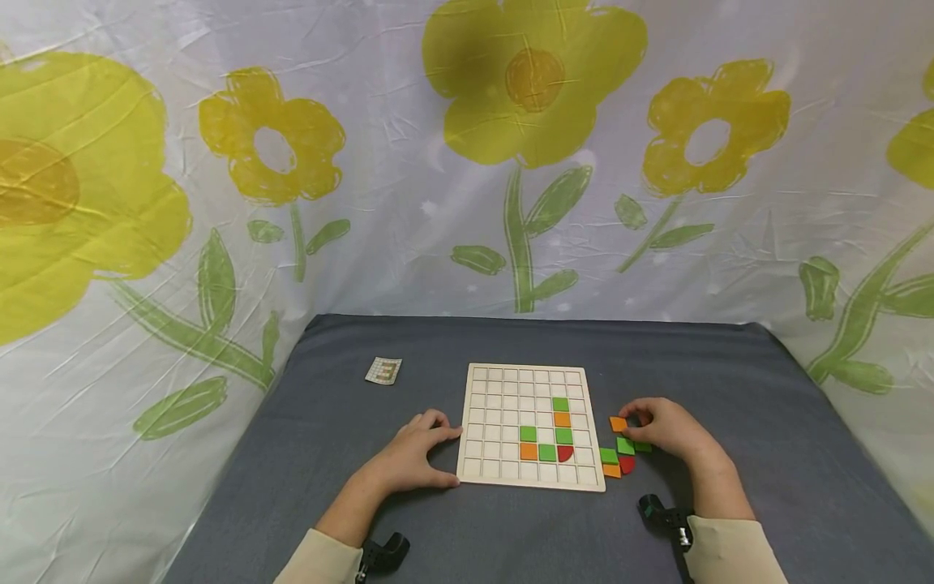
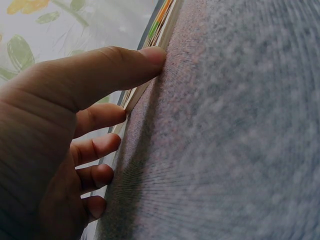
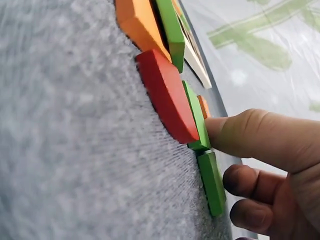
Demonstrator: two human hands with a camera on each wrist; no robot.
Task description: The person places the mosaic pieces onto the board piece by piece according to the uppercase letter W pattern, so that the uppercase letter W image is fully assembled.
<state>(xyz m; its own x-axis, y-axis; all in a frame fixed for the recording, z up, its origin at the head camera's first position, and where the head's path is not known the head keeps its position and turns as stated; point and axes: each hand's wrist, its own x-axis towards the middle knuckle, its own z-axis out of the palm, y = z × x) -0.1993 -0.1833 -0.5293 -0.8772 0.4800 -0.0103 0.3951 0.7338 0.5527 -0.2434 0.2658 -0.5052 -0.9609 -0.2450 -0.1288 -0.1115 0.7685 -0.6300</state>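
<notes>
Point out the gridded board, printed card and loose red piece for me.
Gridded board (image 1: 510, 416): head view, on a bare square.
Printed card (image 1: 383, 371): head view, on its middle.
Loose red piece (image 3: 169, 99): right wrist view, its visible middle.

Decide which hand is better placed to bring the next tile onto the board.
Probably the right hand: it is at an orange tile, near loose tiles right of the board. The left hand touches the board's left edge.
</notes>
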